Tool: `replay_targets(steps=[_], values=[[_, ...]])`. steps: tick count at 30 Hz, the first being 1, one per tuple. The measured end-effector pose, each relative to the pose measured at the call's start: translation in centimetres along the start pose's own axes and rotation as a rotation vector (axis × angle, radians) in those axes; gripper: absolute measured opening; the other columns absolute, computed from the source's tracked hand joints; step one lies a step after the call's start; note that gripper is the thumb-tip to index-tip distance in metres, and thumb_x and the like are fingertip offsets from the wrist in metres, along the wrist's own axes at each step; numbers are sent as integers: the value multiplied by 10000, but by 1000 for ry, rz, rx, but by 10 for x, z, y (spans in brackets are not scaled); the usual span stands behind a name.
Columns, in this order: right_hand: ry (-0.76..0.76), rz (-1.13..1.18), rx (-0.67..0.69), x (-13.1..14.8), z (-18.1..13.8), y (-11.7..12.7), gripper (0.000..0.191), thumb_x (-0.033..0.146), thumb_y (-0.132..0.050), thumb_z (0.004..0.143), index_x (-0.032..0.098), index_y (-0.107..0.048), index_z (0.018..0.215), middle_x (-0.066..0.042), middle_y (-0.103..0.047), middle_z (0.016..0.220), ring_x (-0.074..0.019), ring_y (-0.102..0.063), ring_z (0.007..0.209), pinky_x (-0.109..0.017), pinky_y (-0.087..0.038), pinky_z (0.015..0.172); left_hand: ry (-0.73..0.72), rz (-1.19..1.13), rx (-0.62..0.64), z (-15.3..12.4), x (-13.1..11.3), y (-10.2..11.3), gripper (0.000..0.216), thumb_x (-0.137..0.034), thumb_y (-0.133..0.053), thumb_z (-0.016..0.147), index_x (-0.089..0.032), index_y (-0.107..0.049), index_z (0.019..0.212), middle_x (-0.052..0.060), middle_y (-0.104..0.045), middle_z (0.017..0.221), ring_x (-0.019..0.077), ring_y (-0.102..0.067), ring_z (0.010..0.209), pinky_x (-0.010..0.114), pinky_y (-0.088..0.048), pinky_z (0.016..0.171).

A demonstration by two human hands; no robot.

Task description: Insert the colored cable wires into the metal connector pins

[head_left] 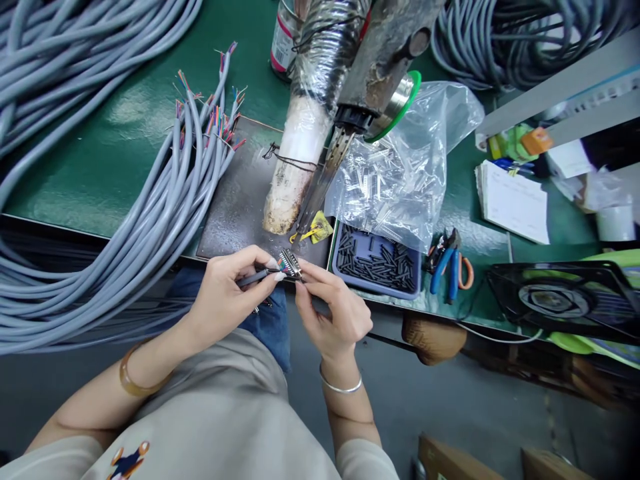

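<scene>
My left hand (230,293) is closed round the end of a grey cable (249,279), thumb and fingers pinched near its thin coloured wires. Those wires meet a small multi-pin connector (289,263) with a row of metal pins. My right hand (334,305) pinches the connector's right end between thumb and fingers. Just above the connector is the tip of a soldering iron (336,157), mounted pointing down. A yellow scrap (321,228) lies beside that tip. My fingers hide part of the wires and of the connector's edges.
A bundle of grey cables (165,193) with stripped ends lies at the left. A plastic-wrapped tube (300,137) hangs over the dark plate (225,207). To the right are a blue tray (377,288) of black pieces, a clear bag (400,167), pliers (453,267) and a fan (560,300).
</scene>
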State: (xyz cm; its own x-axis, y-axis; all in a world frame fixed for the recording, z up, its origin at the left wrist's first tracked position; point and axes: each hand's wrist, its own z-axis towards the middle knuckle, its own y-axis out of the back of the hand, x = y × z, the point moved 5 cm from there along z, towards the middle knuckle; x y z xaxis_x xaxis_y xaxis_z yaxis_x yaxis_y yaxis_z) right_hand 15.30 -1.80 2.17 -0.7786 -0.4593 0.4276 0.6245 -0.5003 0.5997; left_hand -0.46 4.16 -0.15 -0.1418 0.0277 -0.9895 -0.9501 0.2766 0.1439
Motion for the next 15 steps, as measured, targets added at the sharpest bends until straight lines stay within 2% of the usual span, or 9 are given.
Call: replay_targets(steps=[3, 6, 8, 10, 13, 15], values=[[-34, 102, 19, -4, -8, 0, 127, 112, -654, 941, 216, -581, 951, -135, -794, 1170, -168, -801, 838, -250, -617, 681, 176, -291, 139, -4, 6, -7, 154, -260, -751, 850, -158, -636, 841, -62, -595, 580, 41, -457, 430, 155, -381, 428], [-123, 209, 53, -6, -12, -3, 96, 152, -615, 968, 230, -567, 939, -78, -813, 1023, -163, -780, 802, -259, -587, 659, 324, -504, 294, -9, 6, -15, 218, -319, -747, 862, -169, -590, 852, -66, -612, 564, 33, -409, 353, 151, -326, 353], [-254, 272, 42, -7, -12, -4, 95, 194, -626, 972, 240, -569, 912, -4, -764, 833, -131, -715, 676, -237, -530, 588, 349, -509, 298, -12, 5, -15, 229, -317, -764, 851, -166, -594, 879, -53, -649, 596, 30, -426, 365, 143, -347, 365], [-435, 353, 45, -10, -12, -5, 129, 245, -643, 973, 242, -563, 872, 50, -650, 692, -94, -598, 552, -215, -448, 511, 343, -464, 266, -15, 4, -13, 221, -288, -783, 832, -150, -628, 909, -35, -676, 631, 31, -463, 408, 135, -378, 398], [-668, 526, 120, -11, -12, -11, 219, 340, -652, 971, 239, -535, 815, 79, -518, 612, -78, -485, 495, -214, -360, 464, 335, -431, 271, -21, 4, -11, 195, -277, -770, 842, -126, -664, 908, -21, -673, 620, 32, -471, 422, 133, -381, 408], [-754, 628, 171, -10, -12, -14, 258, 392, -655, 962, 238, -521, 805, 76, -510, 617, -80, -472, 499, -221, -337, 466, 346, -455, 308, -24, 7, -11, 199, -300, -752, 863, -130, -652, 890, -16, -680, 616, 31, -459, 393, 139, -370, 391]])
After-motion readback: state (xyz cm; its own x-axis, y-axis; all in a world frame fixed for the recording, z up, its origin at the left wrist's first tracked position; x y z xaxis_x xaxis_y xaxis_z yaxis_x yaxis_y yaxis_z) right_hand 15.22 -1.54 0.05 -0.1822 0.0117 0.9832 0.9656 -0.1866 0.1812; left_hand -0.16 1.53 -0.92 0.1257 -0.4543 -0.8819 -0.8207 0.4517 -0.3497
